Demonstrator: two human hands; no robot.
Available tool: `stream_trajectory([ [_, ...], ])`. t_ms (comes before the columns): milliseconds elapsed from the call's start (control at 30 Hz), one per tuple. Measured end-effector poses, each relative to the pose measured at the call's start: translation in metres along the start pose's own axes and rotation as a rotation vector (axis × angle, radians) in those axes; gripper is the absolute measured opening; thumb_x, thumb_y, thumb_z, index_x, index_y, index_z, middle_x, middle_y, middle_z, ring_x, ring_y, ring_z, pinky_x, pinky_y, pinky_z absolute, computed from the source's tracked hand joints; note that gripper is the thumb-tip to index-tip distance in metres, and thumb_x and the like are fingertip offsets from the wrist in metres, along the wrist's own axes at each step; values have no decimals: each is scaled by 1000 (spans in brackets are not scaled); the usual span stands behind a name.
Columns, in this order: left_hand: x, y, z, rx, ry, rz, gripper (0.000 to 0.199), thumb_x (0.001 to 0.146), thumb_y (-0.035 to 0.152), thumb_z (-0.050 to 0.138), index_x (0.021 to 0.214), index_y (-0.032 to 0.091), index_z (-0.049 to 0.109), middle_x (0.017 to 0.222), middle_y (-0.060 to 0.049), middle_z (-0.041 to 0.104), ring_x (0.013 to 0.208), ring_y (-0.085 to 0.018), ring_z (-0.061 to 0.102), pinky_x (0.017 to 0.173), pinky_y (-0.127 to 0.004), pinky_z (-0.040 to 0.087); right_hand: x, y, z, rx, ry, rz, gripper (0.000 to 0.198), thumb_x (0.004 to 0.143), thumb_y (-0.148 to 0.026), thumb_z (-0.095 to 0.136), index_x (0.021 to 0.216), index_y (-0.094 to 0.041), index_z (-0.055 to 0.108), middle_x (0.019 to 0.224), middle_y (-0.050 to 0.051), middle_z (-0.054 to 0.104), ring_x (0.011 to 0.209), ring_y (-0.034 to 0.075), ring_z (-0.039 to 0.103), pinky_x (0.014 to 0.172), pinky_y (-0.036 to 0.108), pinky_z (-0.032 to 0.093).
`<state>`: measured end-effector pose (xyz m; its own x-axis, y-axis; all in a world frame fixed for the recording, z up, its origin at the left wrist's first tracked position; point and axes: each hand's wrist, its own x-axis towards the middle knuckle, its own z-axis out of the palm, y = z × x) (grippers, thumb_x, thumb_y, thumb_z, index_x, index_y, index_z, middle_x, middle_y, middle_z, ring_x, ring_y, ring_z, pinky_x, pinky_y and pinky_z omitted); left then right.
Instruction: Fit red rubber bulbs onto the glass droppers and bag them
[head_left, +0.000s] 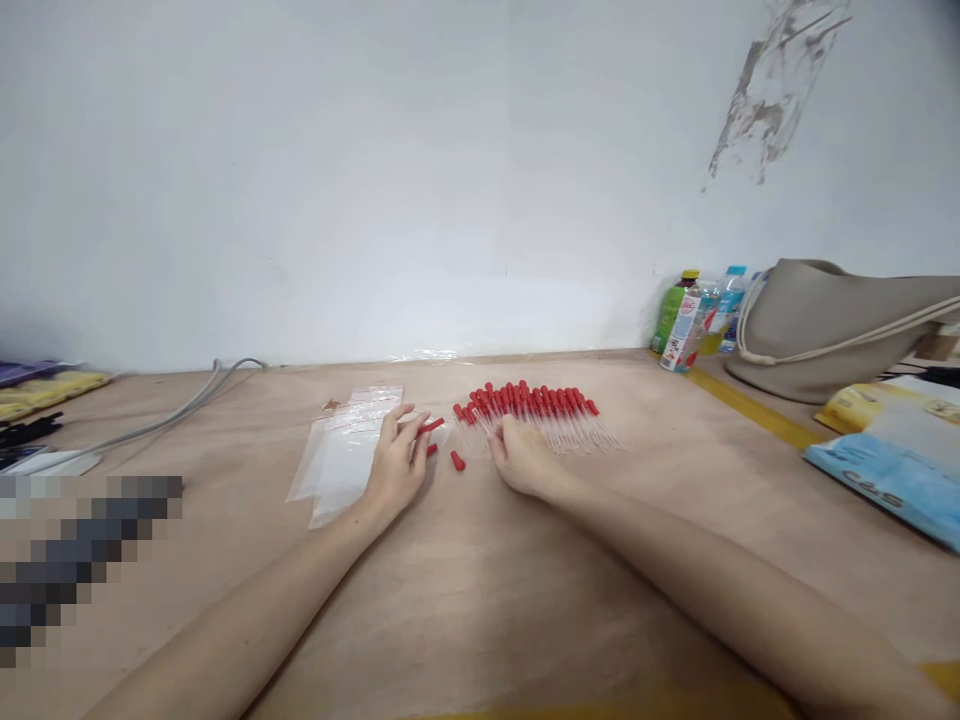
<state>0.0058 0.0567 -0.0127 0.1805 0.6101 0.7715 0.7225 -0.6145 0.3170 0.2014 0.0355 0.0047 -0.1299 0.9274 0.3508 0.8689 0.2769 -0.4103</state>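
My left hand (399,465) is bent beside the clear zip bags (341,465), its fingers curled around something I cannot make out. Red pieces (430,427) show at its fingertips, with a clear edge next to them. Between my hands a loose red rubber bulb (458,461) lies on the table. A row of droppers (559,402) with red bulbs and thin clear tubes lies side by side, bulbs towards the wall. My right hand (525,458) is closed at the left part of this row, over the tubes. What its fingers pinch is hidden.
Several drink bottles (682,325) and a grey bag (817,330) stand at the right by the wall. Yellow and blue packs (885,475) lie nearer on the right. A grey cable (161,418) and yellow and purple packs (52,388) are on the left.
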Motion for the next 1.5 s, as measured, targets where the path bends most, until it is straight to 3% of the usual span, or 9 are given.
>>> stream_trajectory([
  [67, -3, 9, -1, -38, -56, 33, 24, 84, 20, 42, 103, 16, 57, 119, -11, 41, 89, -17, 57, 81, -34, 47, -14, 18, 0, 143, 54, -113, 16, 85, -24, 36, 85, -15, 49, 79, 7, 61, 71, 17, 55, 71, 32, 37],
  [167, -9, 26, -2, -86, -181, 95, 22, 85, 20, 42, 100, 18, 58, 112, -9, 50, 98, -19, 53, 86, -34, 43, -31, 41, -1, 261, 139, -240, 15, 83, -25, 41, 92, -16, 50, 78, 5, 60, 72, 16, 55, 67, 29, 39],
  [267, -14, 38, -3, -118, -312, 139, 20, 84, 21, 43, 98, 20, 58, 95, -5, 60, 91, -18, 55, 81, -33, 44, -41, 49, -5, 271, 203, -308, 22, 84, -25, 42, 102, -19, 51, 80, 4, 61, 73, 15, 55, 68, 29, 40],
  [333, -16, 41, -4, -123, -363, 148, 19, 84, 21, 43, 97, 20, 57, 90, -4, 62, 85, -17, 56, 78, -33, 43, -44, 49, -7, 233, 204, -357, 21, 84, -24, 41, 100, -20, 55, 83, 4, 62, 74, 15, 55, 71, 30, 38],
  [700, -15, 44, -5, -232, -361, 64, 20, 86, 22, 40, 98, 20, 56, 92, -4, 62, 82, -16, 56, 73, -28, 45, -48, 43, -11, 115, 118, -449, 19, 84, -24, 43, 93, -19, 59, 84, 5, 64, 68, 13, 54, 72, 30, 29],
  [967, -14, 45, -2, -265, -380, -4, 18, 85, 27, 46, 96, 19, 56, 89, -2, 62, 78, -14, 57, 68, -26, 45, -46, 42, -10, 168, 117, -493, 16, 83, -23, 46, 93, -19, 58, 83, 3, 63, 66, 11, 53, 72, 30, 28],
  [1200, -12, 43, -1, -362, -394, 6, 18, 84, 28, 47, 88, 17, 61, 81, -4, 62, 76, -15, 56, 70, -28, 45, -45, 42, -10, 157, 22, -552, 13, 84, -23, 45, 85, -18, 56, 73, 1, 59, 66, 11, 51, 69, 28, 29],
  [1500, -13, 43, -5, -426, -479, 38, 19, 84, 28, 46, 83, 17, 61, 76, -4, 60, 72, -15, 54, 68, -28, 43, -41, 42, -18, 99, -13, -593, 17, 85, -20, 42, 91, -20, 58, 82, 2, 59, 71, 12, 51, 69, 29, 28],
])
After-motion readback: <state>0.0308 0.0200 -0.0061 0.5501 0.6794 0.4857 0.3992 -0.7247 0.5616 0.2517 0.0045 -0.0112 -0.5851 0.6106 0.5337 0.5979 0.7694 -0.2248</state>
